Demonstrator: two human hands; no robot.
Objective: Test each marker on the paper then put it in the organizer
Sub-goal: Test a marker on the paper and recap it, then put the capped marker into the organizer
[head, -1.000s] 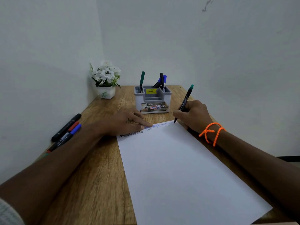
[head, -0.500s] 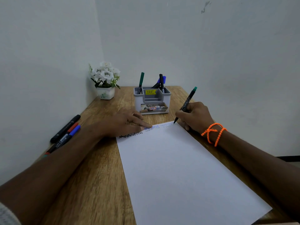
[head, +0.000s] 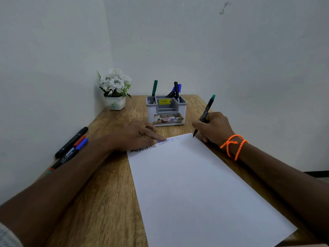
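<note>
A large white paper [head: 195, 184] lies on the wooden table, with black, blue and faint green scribbles along its far edge. My right hand [head: 213, 128] grips a black marker with a green end [head: 206, 111], its tip touching the paper's far right corner. My left hand [head: 135, 136] rests flat on the paper's far left edge, fingers straight. Behind the paper stands the grey organizer [head: 166, 111], holding a green marker [head: 154, 90] on its left and a black and a blue marker [head: 177, 90] on its right. Several markers [head: 71, 145] lie at the table's left edge.
A white pot of white flowers [head: 115, 90] stands in the back left corner. Walls close in the table at the left and the back. The wooden table [head: 106, 202] ends just right of the paper. An orange bead bracelet [head: 233, 146] is on my right wrist.
The marker has tilted a little further to the right in my right hand, its tip staying at the paper's far corner. My left hand has stayed in place.
</note>
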